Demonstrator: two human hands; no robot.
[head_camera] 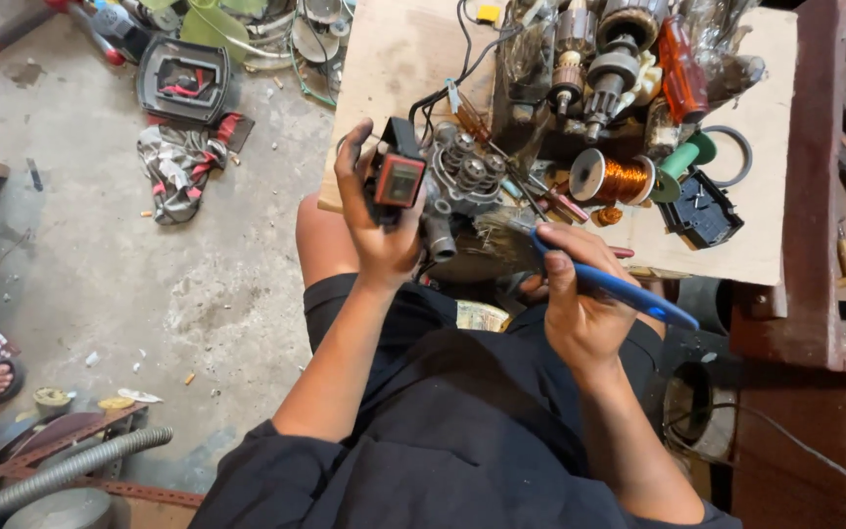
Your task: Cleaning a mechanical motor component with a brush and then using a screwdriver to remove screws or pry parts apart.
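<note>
While the person sits over a bare concrete floor [100,255], a plywood board [384,59] takes up the far right of the scene, crowded with parts, and a dark red wooden bench [815,196] stands at the right edge. One grey metal pump body [457,181] with a red and black switch box [396,179] on it is held up at the near edge of the board, over the person's lap; the left hand [379,220] is clamped around the switch-box end, fingers wrapped over its far side. The right hand [580,294] is clenched on one blue-handled paintbrush [619,289], whose dark bristles lie against the pump body's near right side. Black cables [457,69] run from the pump body across the board and lie between it and the far clutter. Just right of the brush, on the board, sit one spool of copper wire [614,178], one green spool [682,159], one black plastic housing [702,208] and one grey ring [731,157]; farther off lie two motor armatures [599,69] and one orange-handled screwdriver [682,69]. On the floor at far left lie one black cover [186,80] and one crumpled rag [183,167]; a grey ribbed hose [61,470] lies near left
</note>
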